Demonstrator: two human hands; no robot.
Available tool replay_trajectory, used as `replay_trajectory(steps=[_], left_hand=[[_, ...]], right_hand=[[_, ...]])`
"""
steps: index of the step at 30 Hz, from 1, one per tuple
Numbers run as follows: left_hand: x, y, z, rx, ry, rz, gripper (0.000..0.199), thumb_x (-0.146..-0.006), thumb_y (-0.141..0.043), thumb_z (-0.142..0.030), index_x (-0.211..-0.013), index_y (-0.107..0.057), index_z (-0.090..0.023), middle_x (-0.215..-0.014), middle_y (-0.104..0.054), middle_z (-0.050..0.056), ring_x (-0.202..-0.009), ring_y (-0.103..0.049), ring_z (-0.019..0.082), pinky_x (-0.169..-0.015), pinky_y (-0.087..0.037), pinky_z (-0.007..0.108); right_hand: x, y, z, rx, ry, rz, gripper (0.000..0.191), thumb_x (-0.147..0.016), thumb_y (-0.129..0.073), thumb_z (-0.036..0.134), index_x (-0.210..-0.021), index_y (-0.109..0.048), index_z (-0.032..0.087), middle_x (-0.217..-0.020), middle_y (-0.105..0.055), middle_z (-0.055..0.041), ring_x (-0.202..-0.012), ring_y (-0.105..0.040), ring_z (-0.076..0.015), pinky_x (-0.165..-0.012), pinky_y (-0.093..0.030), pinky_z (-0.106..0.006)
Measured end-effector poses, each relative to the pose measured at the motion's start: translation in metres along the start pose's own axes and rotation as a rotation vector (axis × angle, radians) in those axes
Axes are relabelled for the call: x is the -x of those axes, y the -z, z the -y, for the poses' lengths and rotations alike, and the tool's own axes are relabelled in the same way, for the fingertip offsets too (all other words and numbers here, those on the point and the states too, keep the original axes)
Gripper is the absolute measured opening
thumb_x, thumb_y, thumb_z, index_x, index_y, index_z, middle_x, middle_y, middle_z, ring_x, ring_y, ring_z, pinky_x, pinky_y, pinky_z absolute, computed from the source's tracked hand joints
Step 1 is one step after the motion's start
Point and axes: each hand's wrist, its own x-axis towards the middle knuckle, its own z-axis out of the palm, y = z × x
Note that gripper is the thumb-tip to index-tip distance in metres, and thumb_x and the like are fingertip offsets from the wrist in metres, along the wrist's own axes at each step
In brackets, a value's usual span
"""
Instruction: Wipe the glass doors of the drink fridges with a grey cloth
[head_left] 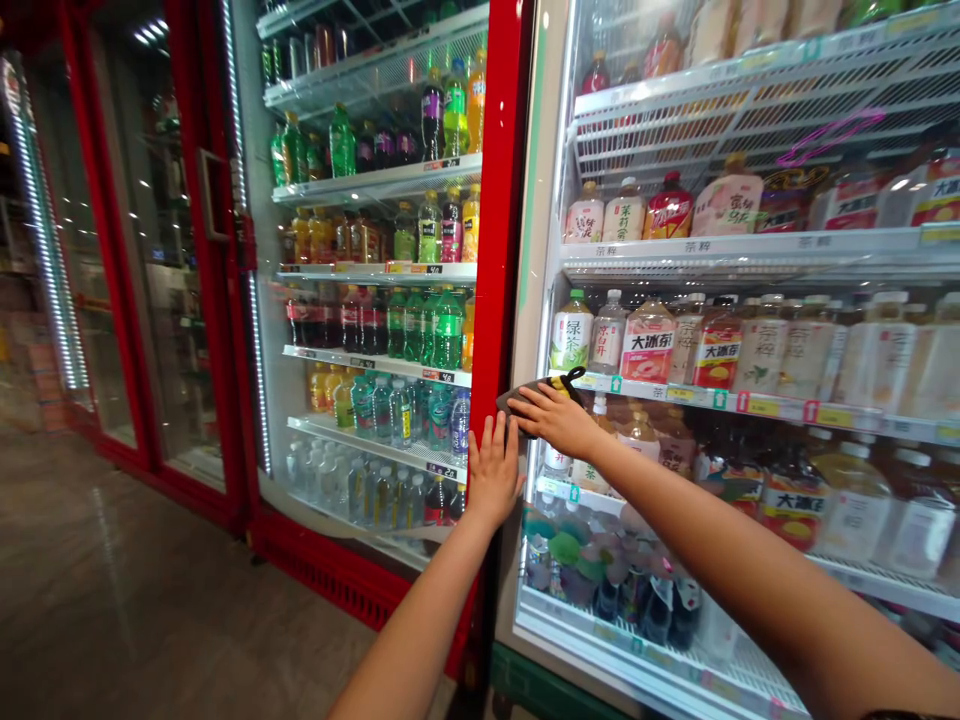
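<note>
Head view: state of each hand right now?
Left hand: open, spread, at the red upright cooler frame; nothing visibly held.
Right hand: laid over a dark-grey and yellow cloth; grip cannot be told.

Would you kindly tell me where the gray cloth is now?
In the head view, just right of centre, the gray cloth is under the right hand, beside the red fridge frame.

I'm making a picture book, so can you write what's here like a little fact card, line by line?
Left hand: fingers spread, at the red frame
Right hand: laid over a grey cloth; grip unclear
Cloth colours: grey, yellow, black
Left of frame: green bottles, among others
Right of frame: labelled bottles, in rows
Floor: greyish, shiny
</note>
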Motion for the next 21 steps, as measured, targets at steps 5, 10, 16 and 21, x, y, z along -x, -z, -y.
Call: replay_trajectory(steps=[5,10,16,21], left_hand=[[-0.007,0.001,-0.004,-0.005,0.0,-0.029,0.106,-0.087,-0.071,-0.038,-0.165,-0.005,-0.013,-0.172,-0.009,0.02,-0.159,0.001,0.036,-0.126,-0.013,0.065],[-0.009,0.001,-0.006,0.004,0.017,-0.027,0.108,-0.086,-0.072,-0.038,-0.165,-0.003,-0.013,-0.172,-0.01,0.02,-0.159,0.0,0.036,-0.126,-0.014,0.065],[-0.018,0.003,-0.011,0.001,0.016,-0.024,0.114,-0.083,-0.076,-0.045,-0.165,-0.004,-0.013,-0.172,-0.009,0.02,-0.159,0.003,0.036,-0.127,-0.013,0.063],[-0.028,-0.001,-0.023,0.001,0.0,-0.011,0.117,-0.083,-0.076,-0.049,-0.165,0.0,-0.013,-0.171,-0.007,0.021,-0.159,0.004,0.037,-0.127,-0.012,0.063]], right_hand=[[-0.009,0.012,-0.014,0.069,-0.318,-0.079,0.049,-0.098,-0.054,0.017,-0.147,-0.054,0.024,-0.162,-0.044,-0.0094,-0.148,-0.042,-0.0299,-0.12,-0.032,-0.055],[-0.002,0.01,-0.002,0.061,-0.179,-0.042,0.045,-0.098,-0.055,0.021,-0.143,-0.059,0.023,-0.157,-0.051,-0.0076,-0.145,-0.045,-0.0299,-0.118,-0.036,-0.053],[0.025,0.041,-0.04,0.138,-0.344,-0.057,0.052,-0.098,-0.051,0.016,-0.148,-0.053,0.028,-0.161,-0.046,-0.0052,-0.148,-0.041,-0.0287,-0.119,-0.033,-0.053],[0.074,0.047,-0.014,0.2,-0.508,-0.099,0.061,-0.093,-0.058,0.016,-0.153,-0.048,0.026,-0.163,-0.041,-0.0133,-0.152,-0.031,-0.0376,-0.117,-0.027,-0.063]])
